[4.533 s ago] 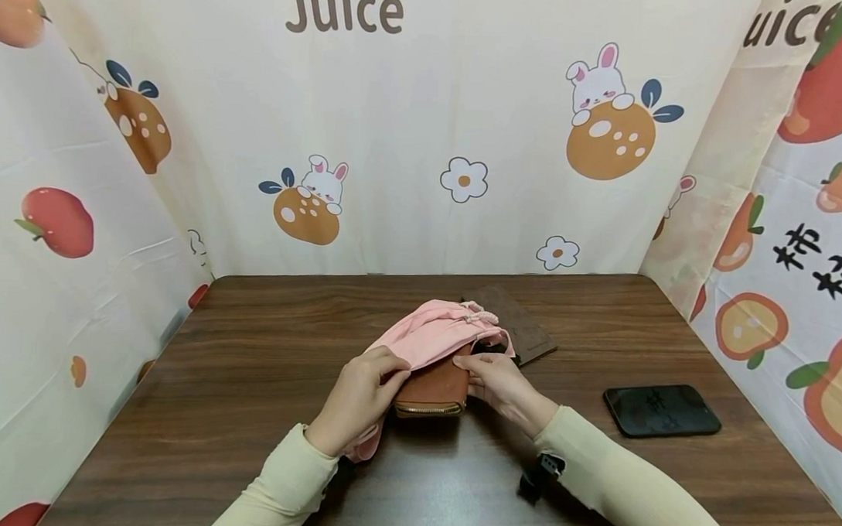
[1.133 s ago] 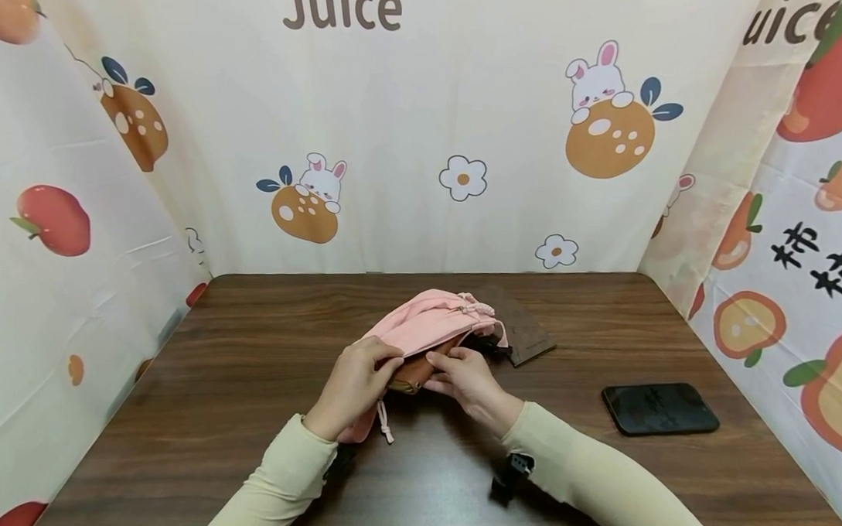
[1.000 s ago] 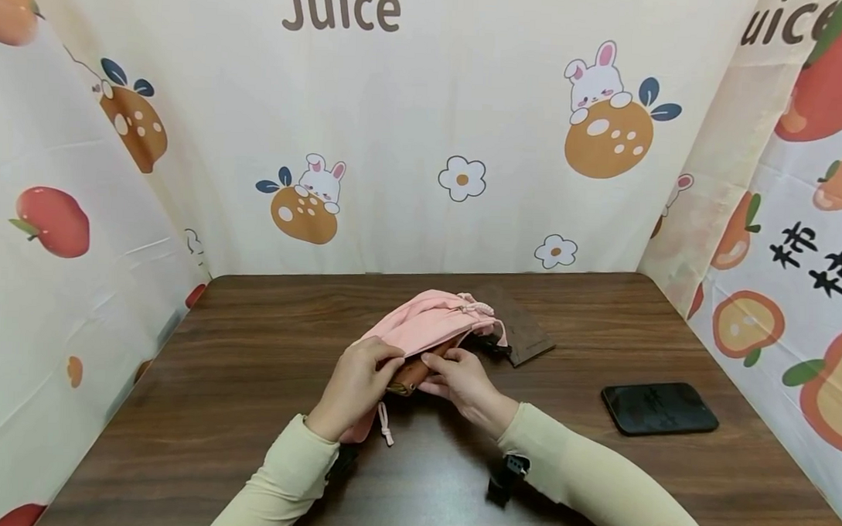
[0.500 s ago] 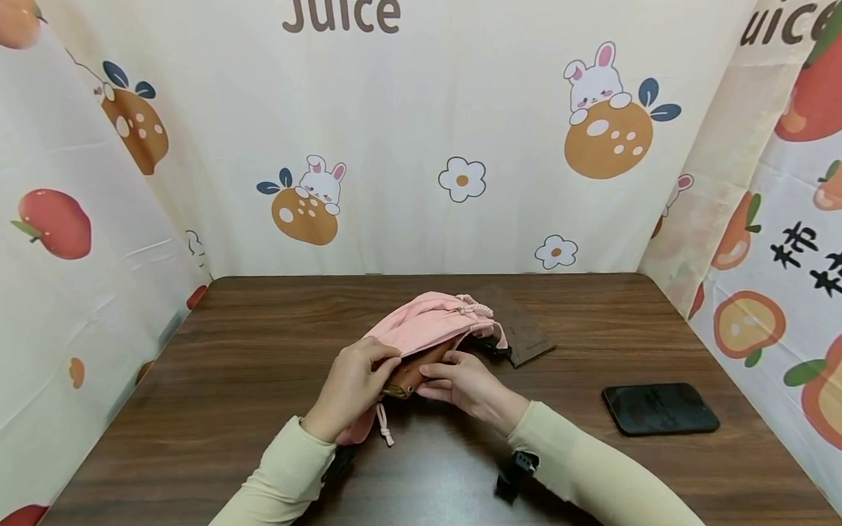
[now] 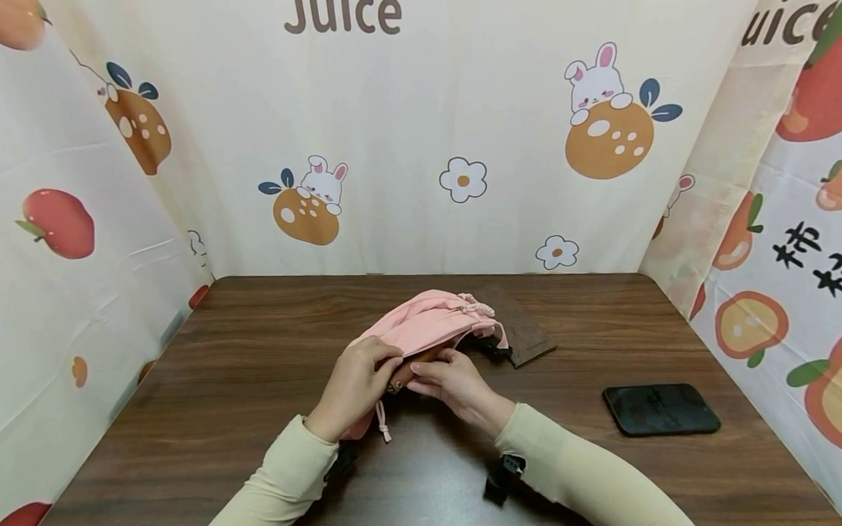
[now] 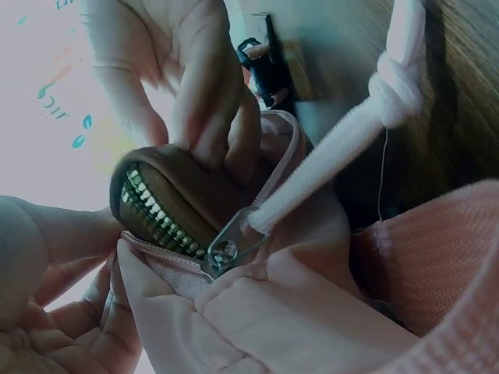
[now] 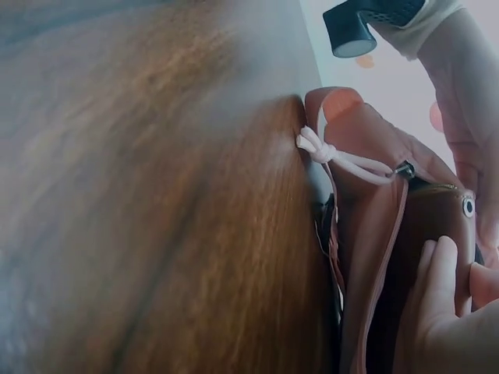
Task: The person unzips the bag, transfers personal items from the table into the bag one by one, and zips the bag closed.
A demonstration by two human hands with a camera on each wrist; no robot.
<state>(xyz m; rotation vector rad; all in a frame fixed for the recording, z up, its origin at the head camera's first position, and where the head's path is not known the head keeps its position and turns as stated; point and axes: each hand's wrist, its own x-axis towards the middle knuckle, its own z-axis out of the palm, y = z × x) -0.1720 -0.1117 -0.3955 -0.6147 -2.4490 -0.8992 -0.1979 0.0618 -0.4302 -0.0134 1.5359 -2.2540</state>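
A brown wallet (image 5: 405,373) with a gold zip pokes out of the zipped opening of a pink bag (image 5: 429,317). My left hand (image 5: 352,388) pinches the bag's edge beside the opening. With thumb and fingers, my right hand (image 5: 461,388) grips the wallet from the right. In the left wrist view the wallet (image 6: 183,191) shows its zip teeth, and the bag's metal zip pull (image 6: 230,245) carries a knotted white cord (image 6: 394,89). In the right wrist view the wallet (image 7: 440,222) shows a round metal stud; its far part is hidden inside the bag.
A black smartphone (image 5: 661,411) lies on the right of the wooden table (image 5: 252,327). Behind the bag is a flat dark-brown rectangular thing (image 5: 519,328), partly covered. Patterned curtains (image 5: 397,138) stand at the back and both sides.
Over these seconds the wallet has gone deeper into the bag and tilted, so less of it shows. My right hand has shifted left with it; my left hand has moved slightly left, keeping the bag's edge.
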